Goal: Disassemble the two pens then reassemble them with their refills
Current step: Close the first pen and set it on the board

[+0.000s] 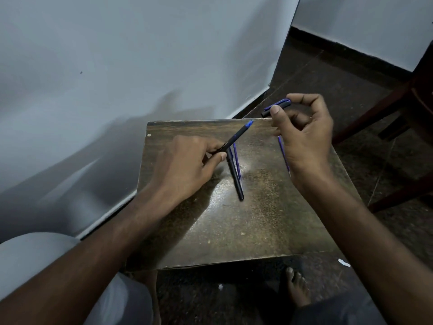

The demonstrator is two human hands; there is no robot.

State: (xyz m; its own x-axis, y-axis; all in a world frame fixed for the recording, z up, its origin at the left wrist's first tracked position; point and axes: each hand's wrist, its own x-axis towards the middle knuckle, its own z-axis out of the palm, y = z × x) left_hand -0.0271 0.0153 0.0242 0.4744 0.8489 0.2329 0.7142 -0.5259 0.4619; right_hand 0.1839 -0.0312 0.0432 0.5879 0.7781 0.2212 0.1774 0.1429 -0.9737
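Two hands work above the counter (pixel 257 231): left hand (pixel 185 165) pinches a pen barrel (pixel 236 136), right hand (pixel 304 134) pinches its cap (pixel 277 107); loose refills (pixel 236 160) beside the barrel could roll off.

Pen barrel (pixel 235 174) on table (pixel 269 219)

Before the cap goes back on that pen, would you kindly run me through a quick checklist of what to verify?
1. Pen held firm in the left hand: ok, pinched near its back end.
2. Blue tip pointing toward the cap: ok.
3. Cap secure in the right hand: ok, pinched between thumb and fingers.
4. Cap's open end facing the tip: cannot tell.
5. Refill seated inside the held pen: cannot tell.
6. Other parts at hand on the table: ok, a dark barrel with a blue refill beside it, another refill partly hidden by the right hand.
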